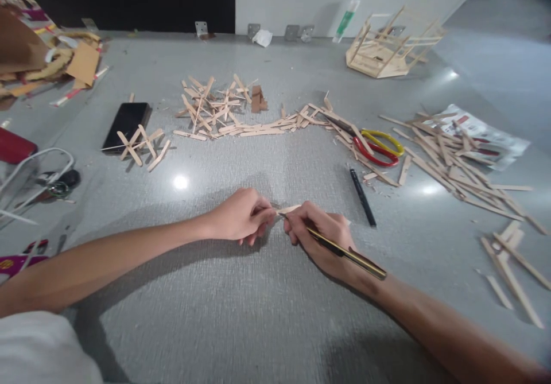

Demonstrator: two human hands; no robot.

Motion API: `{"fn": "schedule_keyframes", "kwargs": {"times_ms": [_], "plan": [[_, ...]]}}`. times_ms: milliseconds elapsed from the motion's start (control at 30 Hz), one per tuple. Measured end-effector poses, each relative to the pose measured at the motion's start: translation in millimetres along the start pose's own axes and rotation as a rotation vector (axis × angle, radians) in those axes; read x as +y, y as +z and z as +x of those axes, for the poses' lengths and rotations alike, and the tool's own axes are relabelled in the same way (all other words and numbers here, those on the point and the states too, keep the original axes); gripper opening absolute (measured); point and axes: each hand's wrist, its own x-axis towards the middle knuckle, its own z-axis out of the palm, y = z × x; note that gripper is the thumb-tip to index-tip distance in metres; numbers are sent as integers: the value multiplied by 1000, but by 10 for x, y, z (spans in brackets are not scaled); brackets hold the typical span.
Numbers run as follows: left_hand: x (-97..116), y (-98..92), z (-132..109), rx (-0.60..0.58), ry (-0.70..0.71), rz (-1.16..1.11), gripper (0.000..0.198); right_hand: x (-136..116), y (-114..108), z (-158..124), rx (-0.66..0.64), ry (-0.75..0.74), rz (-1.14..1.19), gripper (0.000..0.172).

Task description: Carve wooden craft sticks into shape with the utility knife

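Note:
My left hand point(241, 214) is closed in a pinch on one end of a small wooden stick point(289, 208) that lies on the grey table point(267, 315). My right hand point(316, 232) is closed round a slim black-and-gold pen point(348, 252), held like a writing tool, with its tip touching the stick near my left fingertips. Both forearms rest low over the table's near part.
A black pen point(362, 197) lies right of my hands. Red and yellow scissors point(379, 146) sit among loose sticks. Stick piles point(456, 160) spread right, glued stick crosses point(142, 144) and a black phone point(125, 124) lie left, a stick frame point(390, 48) stands far back.

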Motion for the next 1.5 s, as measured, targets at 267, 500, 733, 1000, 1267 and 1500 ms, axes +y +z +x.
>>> {"fn": "schedule_keyframes", "kwargs": {"times_ms": [267,500,733,1000,1267,1500], "plan": [[-11,5,-1,-2,-1,-3,38,-49,-4,26,-3,-1,0,31],[-21,-3,-15,-1,29,37,44,-81,-10,60,-32,-41,-24,32],[-34,2,-12,12,54,45,43,-86,-9,54,-47,-76,-115,33],[0,0,-10,21,68,20,42,-135,-16,78,-97,-197,-139,26],[32,15,-28,25,36,26,40,-93,30,57,8,-177,-141,29],[41,1,-46,-17,91,-2,40,-10,51,-55,152,-251,-224,31]]}}
